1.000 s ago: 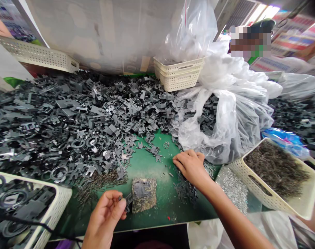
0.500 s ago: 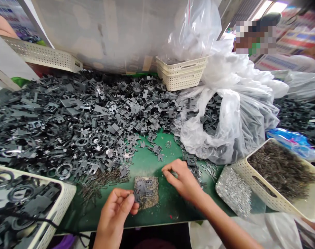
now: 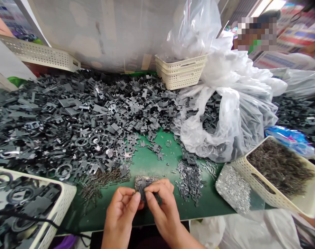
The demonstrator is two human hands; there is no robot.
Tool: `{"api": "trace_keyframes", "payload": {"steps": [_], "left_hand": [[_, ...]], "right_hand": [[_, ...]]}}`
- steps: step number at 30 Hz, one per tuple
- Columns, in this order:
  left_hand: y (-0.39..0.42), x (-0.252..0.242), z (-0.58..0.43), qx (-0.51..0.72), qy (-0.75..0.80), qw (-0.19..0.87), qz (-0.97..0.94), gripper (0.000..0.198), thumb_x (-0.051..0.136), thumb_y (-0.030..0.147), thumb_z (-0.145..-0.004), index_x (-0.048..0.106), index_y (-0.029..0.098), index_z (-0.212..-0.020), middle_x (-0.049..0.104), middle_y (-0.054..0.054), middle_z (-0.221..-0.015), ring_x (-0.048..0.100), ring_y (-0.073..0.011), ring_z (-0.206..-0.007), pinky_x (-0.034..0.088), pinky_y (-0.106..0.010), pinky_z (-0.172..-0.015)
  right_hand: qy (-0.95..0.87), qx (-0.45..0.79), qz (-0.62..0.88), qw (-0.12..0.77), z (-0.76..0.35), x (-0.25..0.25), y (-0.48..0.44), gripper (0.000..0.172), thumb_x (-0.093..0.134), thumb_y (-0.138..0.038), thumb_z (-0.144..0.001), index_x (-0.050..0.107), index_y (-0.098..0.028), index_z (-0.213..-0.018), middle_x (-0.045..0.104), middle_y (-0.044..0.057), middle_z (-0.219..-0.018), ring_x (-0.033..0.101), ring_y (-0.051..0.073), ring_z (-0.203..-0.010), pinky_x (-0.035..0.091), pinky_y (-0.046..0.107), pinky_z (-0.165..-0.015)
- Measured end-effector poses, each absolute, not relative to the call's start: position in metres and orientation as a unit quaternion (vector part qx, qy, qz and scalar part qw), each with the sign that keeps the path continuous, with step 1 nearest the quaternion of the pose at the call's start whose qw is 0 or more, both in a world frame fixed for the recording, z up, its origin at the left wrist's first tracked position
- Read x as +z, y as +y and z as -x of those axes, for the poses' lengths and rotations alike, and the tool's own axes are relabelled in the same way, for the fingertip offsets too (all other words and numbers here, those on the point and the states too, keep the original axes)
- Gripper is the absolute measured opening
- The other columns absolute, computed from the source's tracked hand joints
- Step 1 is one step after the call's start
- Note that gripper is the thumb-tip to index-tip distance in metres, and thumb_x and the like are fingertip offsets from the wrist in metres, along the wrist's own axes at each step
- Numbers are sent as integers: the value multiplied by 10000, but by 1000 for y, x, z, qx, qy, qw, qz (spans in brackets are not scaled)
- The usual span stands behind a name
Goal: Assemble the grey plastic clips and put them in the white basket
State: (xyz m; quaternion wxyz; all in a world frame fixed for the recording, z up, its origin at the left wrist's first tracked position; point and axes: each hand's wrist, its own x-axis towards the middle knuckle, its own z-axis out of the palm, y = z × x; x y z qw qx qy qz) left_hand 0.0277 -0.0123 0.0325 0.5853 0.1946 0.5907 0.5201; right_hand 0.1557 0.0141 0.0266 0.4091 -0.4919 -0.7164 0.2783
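My left hand (image 3: 123, 209) is closed, thumb against fingers, on a dark grey plastic part (image 3: 141, 185) above the near edge of the table. My right hand (image 3: 164, 205) is pinched at the right side of that part; whatever lies between its fingertips is hidden. Beneath both hands is a small speckled block (image 3: 152, 178), mostly covered. Small springs (image 3: 102, 183) lie in a loose heap to the left of my left hand. Tiny dark grey pieces (image 3: 190, 178) are spread to the right of my right hand.
A large pile of dark grey plastic parts (image 3: 116, 107) covers the back and left. Cream baskets stand at the left (image 3: 66, 200), right (image 3: 261, 186) and back (image 3: 182, 74). A bag of shiny metal bits (image 3: 233, 190) and a clear plastic bag (image 3: 250, 124) lie to the right.
My right hand has moved left and towards me from beside the tiny grey pieces to the part in my left hand. The left hand stays nearly in place.
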Motion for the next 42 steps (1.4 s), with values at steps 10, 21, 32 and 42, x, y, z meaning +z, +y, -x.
{"api": "trace_keyframes", "payload": {"steps": [10, 21, 32, 42], "left_hand": [[-12, 39, -38, 569, 560, 572, -188, 446, 811, 435, -612, 554, 212, -900, 656, 38, -719, 622, -104, -683, 490, -178, -657], [-19, 29, -28, 538, 582, 560, -239, 384, 774, 431, -653, 557, 214, -884, 614, 39, -733, 557, -93, -664, 458, -173, -626], [-18, 18, -17, 477, 573, 602, -284, 339, 728, 424, -726, 571, 212, -939, 638, 23, -778, 589, -112, -693, 491, -181, -644], [-17, 30, -17, 455, 607, 588, -282, 458, 681, 511, -738, 660, 183, -1057, 733, -42, -877, 666, -170, -749, 541, -245, -734]], "right_hand": [[-771, 170, 468, 396, -156, 28, 10, 137, 543, -106, -866, 506, -234, -898, 609, -22, -752, 516, 174, -734, 265, 338, -724], [-759, 382, 441, 290, -166, 43, 24, 183, 555, -127, -891, 549, -278, -994, 630, -35, -869, 522, 169, -865, 313, 323, -771], [-768, 372, 431, 294, -165, 47, 23, 120, 526, -156, -921, 569, -253, -977, 649, -11, -853, 536, 172, -843, 337, 326, -759], [-658, 379, 533, 374, -161, 32, 12, 57, 537, -265, -913, 575, -238, -880, 580, 1, -802, 522, 173, -789, 402, 296, -707]]}}
